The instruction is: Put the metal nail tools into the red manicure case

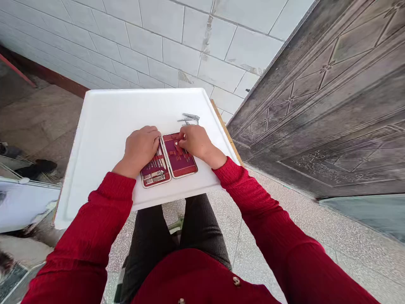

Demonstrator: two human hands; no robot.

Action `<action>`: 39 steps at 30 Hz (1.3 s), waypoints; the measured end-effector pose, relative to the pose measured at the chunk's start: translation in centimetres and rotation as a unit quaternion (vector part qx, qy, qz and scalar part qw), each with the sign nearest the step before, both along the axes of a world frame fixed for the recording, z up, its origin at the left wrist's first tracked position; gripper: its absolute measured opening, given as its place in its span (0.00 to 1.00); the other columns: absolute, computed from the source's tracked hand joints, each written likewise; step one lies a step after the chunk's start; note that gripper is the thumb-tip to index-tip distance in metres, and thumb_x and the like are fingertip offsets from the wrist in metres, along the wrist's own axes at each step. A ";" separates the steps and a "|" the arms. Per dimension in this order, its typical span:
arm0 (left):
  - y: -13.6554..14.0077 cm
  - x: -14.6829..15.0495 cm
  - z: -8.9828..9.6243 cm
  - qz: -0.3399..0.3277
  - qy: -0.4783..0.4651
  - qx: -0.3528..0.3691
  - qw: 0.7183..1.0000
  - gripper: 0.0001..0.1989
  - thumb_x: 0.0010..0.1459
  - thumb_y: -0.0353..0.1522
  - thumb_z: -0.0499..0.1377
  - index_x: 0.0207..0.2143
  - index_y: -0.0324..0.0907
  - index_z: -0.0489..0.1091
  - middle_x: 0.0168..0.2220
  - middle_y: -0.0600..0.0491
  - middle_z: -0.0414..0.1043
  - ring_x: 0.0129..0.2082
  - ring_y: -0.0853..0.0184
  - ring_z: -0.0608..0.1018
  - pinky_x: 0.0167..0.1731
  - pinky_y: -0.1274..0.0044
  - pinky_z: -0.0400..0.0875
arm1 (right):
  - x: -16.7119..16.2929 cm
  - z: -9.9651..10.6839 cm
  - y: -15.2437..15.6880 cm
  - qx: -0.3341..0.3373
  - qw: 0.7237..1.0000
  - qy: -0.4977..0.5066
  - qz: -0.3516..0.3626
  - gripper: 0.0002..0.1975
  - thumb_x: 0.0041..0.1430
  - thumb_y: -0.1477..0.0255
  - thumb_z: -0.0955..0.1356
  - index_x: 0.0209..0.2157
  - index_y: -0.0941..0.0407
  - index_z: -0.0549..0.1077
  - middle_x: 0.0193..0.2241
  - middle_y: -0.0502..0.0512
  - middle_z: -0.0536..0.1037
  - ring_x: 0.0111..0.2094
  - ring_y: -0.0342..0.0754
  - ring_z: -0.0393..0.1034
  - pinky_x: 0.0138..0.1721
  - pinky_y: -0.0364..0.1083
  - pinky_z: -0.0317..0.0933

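A manicure case (184, 171) with a dark red lining lies unfolded on a white table. Its left half holds several slim metal tools under a red strap and nail clippers (155, 174) at the near end. My left hand (142, 145) is closed over the far left edge of this half, fingers curled on the rim and partly covering the tools. Over the right half, the fingertips of my right hand (196, 141) pinch together beside a red strap flap (179, 148) with a pale round stud; whatever is between them is hidden. Small tools sit in loops below.
Several loose metal tools (190, 118) lie just beyond my right hand on the white tabletop (104, 135). A tiled wall (177, 55) stands behind the table. To the right is a dark patterned metal door (300, 109). My legs are under the near edge.
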State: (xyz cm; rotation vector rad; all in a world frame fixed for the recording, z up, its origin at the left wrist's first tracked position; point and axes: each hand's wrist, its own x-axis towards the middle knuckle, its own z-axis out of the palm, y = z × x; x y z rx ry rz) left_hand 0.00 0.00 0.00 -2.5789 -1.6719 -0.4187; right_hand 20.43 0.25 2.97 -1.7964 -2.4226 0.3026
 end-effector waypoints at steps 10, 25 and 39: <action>-0.1 0.0 0.1 -0.004 -0.009 0.011 1.000 0.16 0.69 0.29 0.49 0.43 0.43 0.78 0.51 0.48 0.81 0.50 0.54 0.80 0.43 0.63 0.74 | -0.5 0.5 -1.5 0.008 0.998 -0.056 0.005 0.13 0.71 0.69 0.66 0.47 0.60 0.80 0.42 0.64 0.85 0.42 0.55 0.76 0.39 0.49 0.56; -0.1 -0.4 0.3 -0.002 0.010 0.007 1.000 0.17 0.70 0.29 0.48 0.41 0.43 0.78 0.51 0.48 0.81 0.49 0.55 0.81 0.43 0.64 0.74 | 4.4 -0.4 1.7 0.129 0.979 0.094 -0.125 0.11 0.65 0.75 0.65 0.34 0.55 0.80 0.31 0.55 0.83 0.33 0.51 0.72 0.33 0.47 0.52; -0.1 -0.6 0.0 -0.015 -0.011 0.009 1.000 0.17 0.69 0.28 0.48 0.40 0.44 0.78 0.49 0.48 0.81 0.48 0.56 0.80 0.41 0.65 0.74 | 4.3 -1.3 2.8 0.104 0.981 0.103 -0.125 0.07 0.63 0.74 0.69 0.30 0.54 0.79 0.34 0.54 0.84 0.36 0.52 0.75 0.34 0.46 0.55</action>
